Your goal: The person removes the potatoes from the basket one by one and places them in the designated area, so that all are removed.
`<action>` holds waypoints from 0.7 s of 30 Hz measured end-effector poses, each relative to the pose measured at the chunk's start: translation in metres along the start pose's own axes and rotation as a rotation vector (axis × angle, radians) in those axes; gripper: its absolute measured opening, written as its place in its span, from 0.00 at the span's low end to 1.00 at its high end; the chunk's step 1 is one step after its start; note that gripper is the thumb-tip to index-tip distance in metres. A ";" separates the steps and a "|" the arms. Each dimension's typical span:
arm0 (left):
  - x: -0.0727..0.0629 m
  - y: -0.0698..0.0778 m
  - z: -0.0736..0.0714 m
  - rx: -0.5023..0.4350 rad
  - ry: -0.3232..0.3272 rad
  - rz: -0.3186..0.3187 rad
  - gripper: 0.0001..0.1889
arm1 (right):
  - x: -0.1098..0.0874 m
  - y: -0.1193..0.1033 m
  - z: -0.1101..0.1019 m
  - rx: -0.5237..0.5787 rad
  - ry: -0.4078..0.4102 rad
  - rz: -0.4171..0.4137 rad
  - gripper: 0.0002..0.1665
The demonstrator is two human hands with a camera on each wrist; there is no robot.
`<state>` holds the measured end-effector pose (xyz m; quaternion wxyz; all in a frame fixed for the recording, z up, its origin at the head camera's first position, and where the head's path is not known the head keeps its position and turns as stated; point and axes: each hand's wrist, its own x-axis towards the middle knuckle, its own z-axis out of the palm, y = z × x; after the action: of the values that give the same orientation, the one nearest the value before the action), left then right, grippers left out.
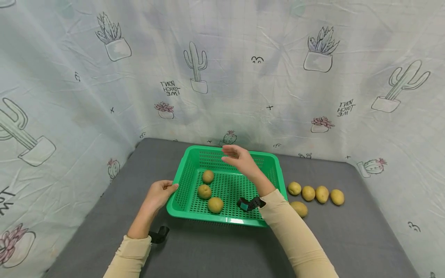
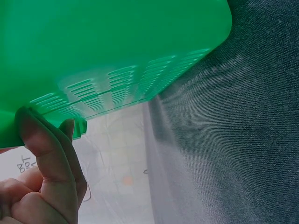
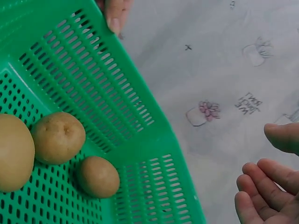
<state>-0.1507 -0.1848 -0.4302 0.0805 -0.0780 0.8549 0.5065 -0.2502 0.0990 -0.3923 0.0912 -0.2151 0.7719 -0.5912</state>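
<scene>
A pale cloth backdrop (image 1: 229, 96) printed with potted cacti hangs behind a grey surface (image 1: 208, 255), where a wide green basket (image 1: 208, 218) sits at center. The slotted plastic looks light and fairly stiff, apt to flex a little at the walls; its smooth rim could slip under a loose hold, so the left and right rims, taken opposite each other, seem the surest grip.

A person's two hands work at it. The left hand (image 1: 158, 196) pinches the left rim; the right hand (image 1: 243, 162), fingers parted and holding nothing, hovers over the far part of the basket.

Smallest are the potatoes. Three lie inside toward the left: a near potato (image 1: 215, 205), a middle potato (image 1: 204, 191) and a far potato (image 1: 208, 176), firm and round enough, it appears, to roll if the basket tips. Five more rest to its right: a row of four (image 1: 321, 194) and a nearer single potato (image 1: 299, 209).
</scene>
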 end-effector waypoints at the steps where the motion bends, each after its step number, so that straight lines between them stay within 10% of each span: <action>1: 0.000 0.000 0.000 -0.002 0.002 0.001 0.26 | 0.004 0.001 0.002 0.005 -0.001 0.011 0.28; 21: 0.002 -0.002 -0.001 -0.007 0.002 -0.003 0.26 | 0.036 0.068 0.034 -0.012 -0.124 0.242 0.29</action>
<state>-0.1526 -0.1861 -0.4317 0.0799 -0.0800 0.8532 0.5091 -0.2836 0.0673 -0.4628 0.2082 -0.1574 0.7885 -0.5569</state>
